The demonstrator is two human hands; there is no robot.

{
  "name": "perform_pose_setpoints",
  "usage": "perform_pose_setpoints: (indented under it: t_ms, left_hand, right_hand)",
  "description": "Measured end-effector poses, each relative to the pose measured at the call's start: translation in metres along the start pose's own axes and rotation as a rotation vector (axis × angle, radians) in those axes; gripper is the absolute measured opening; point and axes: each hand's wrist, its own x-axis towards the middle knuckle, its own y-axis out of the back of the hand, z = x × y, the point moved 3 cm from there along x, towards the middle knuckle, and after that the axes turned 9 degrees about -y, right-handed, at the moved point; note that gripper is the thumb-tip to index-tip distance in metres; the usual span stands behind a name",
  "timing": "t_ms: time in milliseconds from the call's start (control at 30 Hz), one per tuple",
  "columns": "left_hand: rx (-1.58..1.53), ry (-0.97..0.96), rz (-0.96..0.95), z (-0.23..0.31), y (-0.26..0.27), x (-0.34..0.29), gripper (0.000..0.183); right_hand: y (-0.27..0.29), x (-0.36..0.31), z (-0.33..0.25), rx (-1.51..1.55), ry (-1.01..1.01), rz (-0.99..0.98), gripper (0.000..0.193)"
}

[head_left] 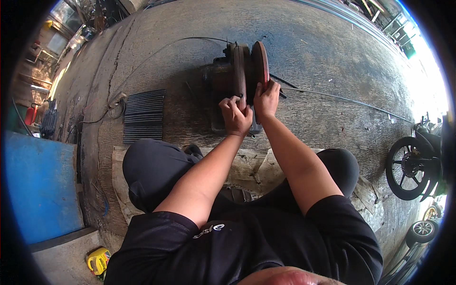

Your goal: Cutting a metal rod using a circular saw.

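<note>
Bench grinder point(232, 76), dark and rusty, sits on the concrete floor point(323, 61) straight ahead of the person, just beyond both hands. Nearest the camera are a black shirt and two knees in dark trousers, spread to either side, resting on flattened cardboard point(247, 164). Both bare forearms run forward from there and meet at the machine. The left hand point(235, 115) is curled closed around something small and thin, held up against the near edge of the greyish wheel point(239, 71) (what it is cannot be made out). The right hand point(266, 100) lies just beside it, fingers bent and pressed against the lower rim of the reddish grinding wheel point(261, 61); whether it pinches anything is not clear. The two hands almost touch.

To the left of the grinder, a stack of dark ribbed metal strips point(144, 116) lies flat on the floor, with a thin cable point(156, 54) curving past it toward the machine. A long thin rod point(342, 98) stretches away to the right. Farther out, a blue panel point(40, 185) stands at the left, a yellow container point(98, 260) at lower left, and a motorcycle wheel point(407, 167) at the right edge.
</note>
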Motion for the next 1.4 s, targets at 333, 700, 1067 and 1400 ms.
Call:
perform_pose_setpoints:
  t_ms: [333, 700, 1067, 1400]
  left_hand:
    - [0.005, -0.020, -0.003, 0.000, 0.001, 0.001, 0.052]
    - [-0.007, 0.005, -0.024, 0.001, 0.002, 0.002, 0.060]
    - [-0.048, 0.082, 0.012, -0.007, -0.002, -0.002, 0.069]
    - [0.023, 0.305, -0.350, -0.006, 0.015, -0.035, 0.046]
  right_hand:
    - [0.000, 0.000, -0.002, -0.017, 0.003, 0.021, 0.036]
    - [0.001, 0.000, -0.003, 0.000, 0.005, 0.018, 0.037]
    - [0.004, 0.001, -0.001, 0.006, 0.002, -0.048, 0.040]
    - [0.030, -0.054, 0.052, -0.209, -0.183, -0.400, 0.047]
